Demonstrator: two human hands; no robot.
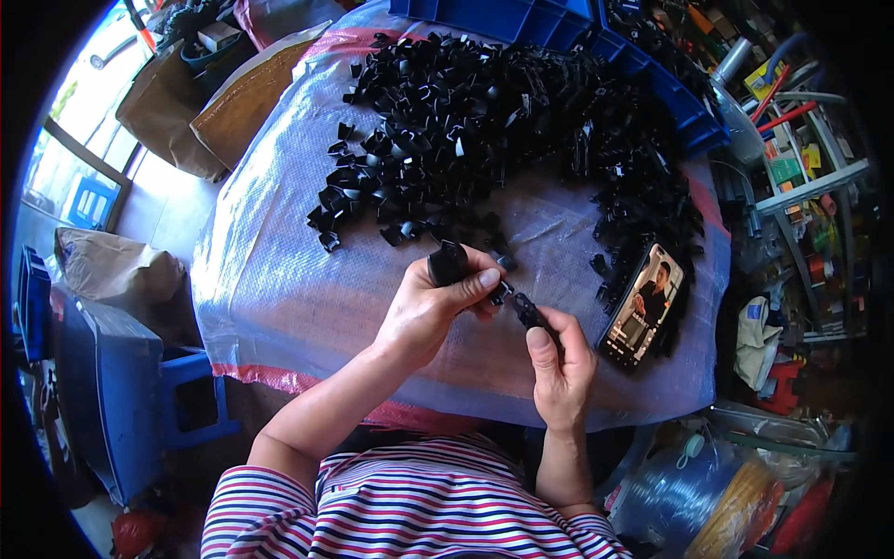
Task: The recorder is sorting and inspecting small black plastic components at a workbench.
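Note:
My left hand (414, 312) is closed around a black curved plastic piece (447, 265), which stands up between thumb and fingers. Its thumb and fingertips also meet near a small dark part (503, 293). Pinched in my right hand (566, 373) is a slim black plastic part (527, 312), its upper end angled toward the left hand's fingertips. Whether the parts touch I cannot tell. Beyond the hands, a heap of loose black plastic clips (410, 149) spreads over a white woven sheet (270, 289). More black parts (643, 205) lie heaped at the right.
A phone (644, 307) showing a person on its screen leans at the right. Blue crates (507, 17) stand along the far side. At the left are a blue stool (200, 396) and brown sacks (168, 112). Crowded metal shelving (810, 186) and a wrapped clear coil (680, 494) are at the right.

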